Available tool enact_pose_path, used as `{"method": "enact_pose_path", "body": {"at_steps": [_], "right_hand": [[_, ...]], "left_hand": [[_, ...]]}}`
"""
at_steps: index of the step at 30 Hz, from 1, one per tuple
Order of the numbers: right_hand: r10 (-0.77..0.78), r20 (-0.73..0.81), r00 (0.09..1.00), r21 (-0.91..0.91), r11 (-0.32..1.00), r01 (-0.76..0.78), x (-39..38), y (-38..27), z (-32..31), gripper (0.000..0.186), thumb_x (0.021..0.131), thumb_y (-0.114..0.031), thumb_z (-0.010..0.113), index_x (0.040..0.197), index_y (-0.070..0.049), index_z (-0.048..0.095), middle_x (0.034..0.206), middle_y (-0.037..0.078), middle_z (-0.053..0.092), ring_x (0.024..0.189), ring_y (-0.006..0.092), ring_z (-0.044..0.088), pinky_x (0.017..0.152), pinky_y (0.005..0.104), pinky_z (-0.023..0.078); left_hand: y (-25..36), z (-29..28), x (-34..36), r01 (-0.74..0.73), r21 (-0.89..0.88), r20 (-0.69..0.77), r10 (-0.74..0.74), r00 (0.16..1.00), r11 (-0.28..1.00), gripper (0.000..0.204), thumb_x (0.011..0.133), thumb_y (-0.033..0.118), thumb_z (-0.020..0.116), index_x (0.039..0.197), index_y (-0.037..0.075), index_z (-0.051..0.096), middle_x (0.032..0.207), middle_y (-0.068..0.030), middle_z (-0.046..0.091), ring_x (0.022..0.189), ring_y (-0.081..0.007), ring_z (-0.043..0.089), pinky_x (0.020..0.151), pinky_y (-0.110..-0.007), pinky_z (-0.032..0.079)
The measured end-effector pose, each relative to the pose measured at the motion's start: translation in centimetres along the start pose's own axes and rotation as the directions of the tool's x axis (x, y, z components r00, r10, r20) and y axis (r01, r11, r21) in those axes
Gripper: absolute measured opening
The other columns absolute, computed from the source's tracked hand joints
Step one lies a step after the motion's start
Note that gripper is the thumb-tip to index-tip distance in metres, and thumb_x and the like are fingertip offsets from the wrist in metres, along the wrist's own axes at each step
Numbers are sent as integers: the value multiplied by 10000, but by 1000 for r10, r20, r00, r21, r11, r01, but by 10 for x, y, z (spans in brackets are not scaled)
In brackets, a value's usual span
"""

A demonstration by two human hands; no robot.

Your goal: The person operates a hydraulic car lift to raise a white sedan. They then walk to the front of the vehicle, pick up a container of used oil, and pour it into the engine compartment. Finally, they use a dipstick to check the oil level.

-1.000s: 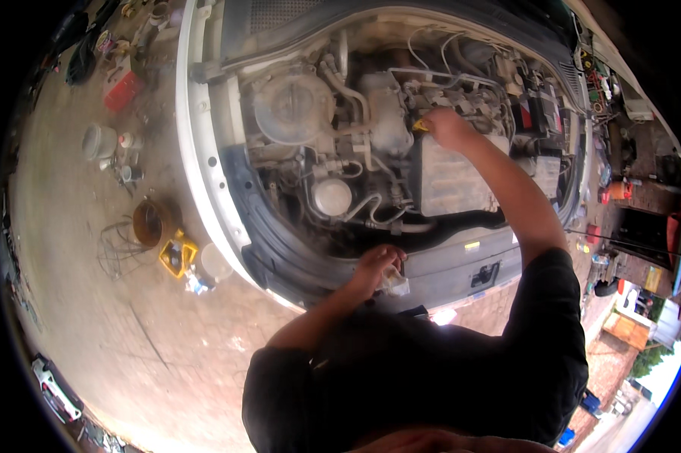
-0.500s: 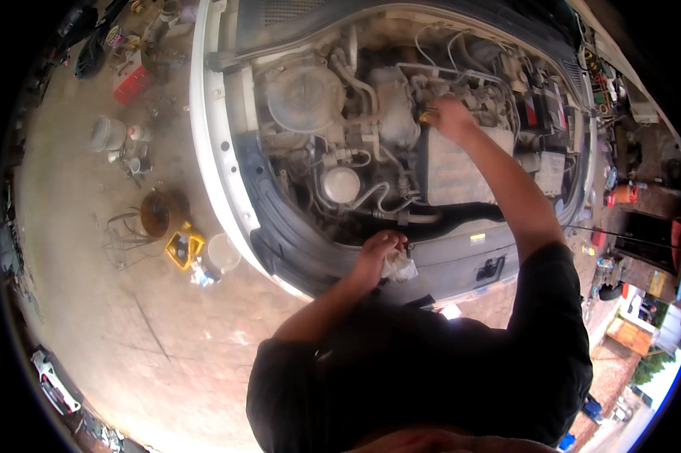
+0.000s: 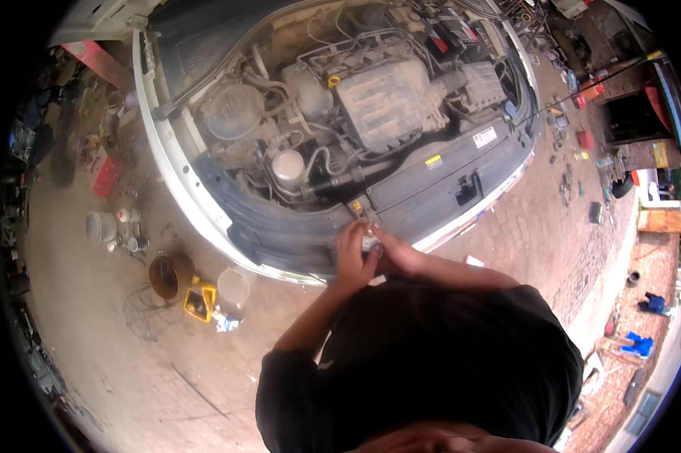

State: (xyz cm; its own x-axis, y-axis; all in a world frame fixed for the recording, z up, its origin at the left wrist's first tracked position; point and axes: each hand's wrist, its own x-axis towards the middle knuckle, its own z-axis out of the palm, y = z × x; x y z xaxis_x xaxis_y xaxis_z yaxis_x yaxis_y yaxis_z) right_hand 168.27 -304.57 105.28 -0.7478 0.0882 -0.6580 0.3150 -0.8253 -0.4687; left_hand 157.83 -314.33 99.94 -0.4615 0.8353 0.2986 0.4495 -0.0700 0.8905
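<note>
My left hand [image 3: 351, 257] and my right hand [image 3: 402, 258] meet low over the front edge of the car's engine bay. Between their fingers is a small whitish crumpled piece [image 3: 369, 242], mostly hidden, perhaps paper or cloth. The left fingers are closed around it, and the right fingers press against it from the other side. Farther off, a yellow dipstick handle [image 3: 333, 81] sits beside the dusty engine cover [image 3: 382, 104], with no hand on it. The black front panel [image 3: 431, 181] lies just beyond my hands.
The white fender edge [image 3: 176, 192] curves along the left. On the floor there stand a rusty round pan [image 3: 164, 277], a yellow jug [image 3: 200, 299], a pale bucket [image 3: 100, 226] and a red box [image 3: 106, 177]. A battery [image 3: 452, 39] sits at the far right of the bay.
My right hand has left the yellow dipstick handle area and come back to join my left hand at the whitish piece. The view has shifted, so the engine bay appears farther up and left.
</note>
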Motion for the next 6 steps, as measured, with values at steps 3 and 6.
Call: {"method": "enact_pose_path", "body": {"at_steps": [3,6], "right_hand": [[70,78,995,-77,995,-64,-24,30,-16,693,994,-576,294,1462,-67,236,1329,199,463,1151,278,527,993,402,423],[215,35,976,-402,897,-183,-40,57,-33,662,989,-577,313,1487,-155,204,1331,221,463,1151,263,530,995,417,423]], "left_hand": [[-4,1,-36,-90,60,219,75,973,994,419,868,244,621,1196,1,527,1238,-206,498,1163,-370,464,987,-457,364],[-28,3,-84,74,127,466,-125,876,989,470,841,284,657,1201,13,523,1269,-206,504,1217,-387,456,997,-474,353]]}}
